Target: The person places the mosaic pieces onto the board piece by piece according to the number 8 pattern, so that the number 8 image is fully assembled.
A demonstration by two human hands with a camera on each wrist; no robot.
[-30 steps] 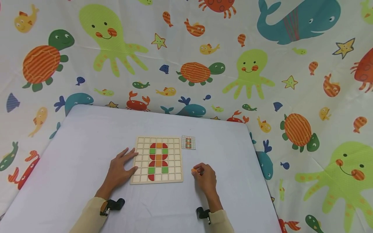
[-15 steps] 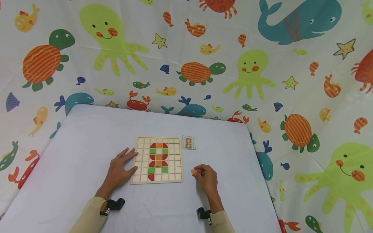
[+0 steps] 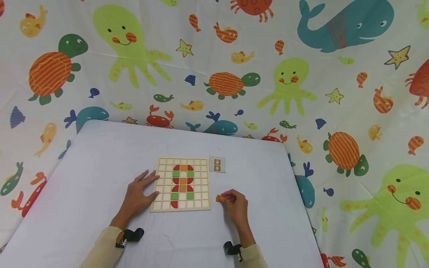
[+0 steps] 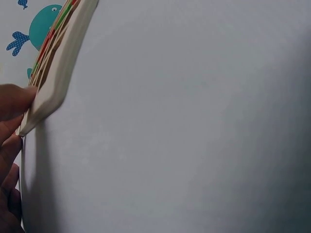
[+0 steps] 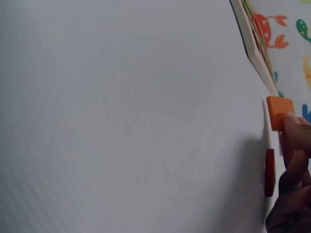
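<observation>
A square wooden grid board [image 3: 167, 203] lies on the white table, with red rounded, green square and orange square tiles in some of its cells. My left hand [image 3: 138, 193] rests at the board's left edge, thumb and fingers spread; in the left wrist view the thumb [image 4: 17, 101] touches the rim. To the right of the board, my right hand [image 3: 237, 205] pinches an orange square tile [image 5: 280, 112] between thumb and finger, apart from the board. Beneath that hand in the right wrist view is a red tile [image 5: 270, 172]; whether it touches the hand I cannot tell.
A small card [image 3: 217, 164] printed with a coloured grid pattern lies beside the board's upper right corner. The white table [image 3: 254, 163] ends at a cloth backdrop [image 3: 187, 33] with sea animals on it.
My right hand has shifted slightly left with the orange square tile, nearer to the board. The left hand and the tiles on the board stay as they were.
</observation>
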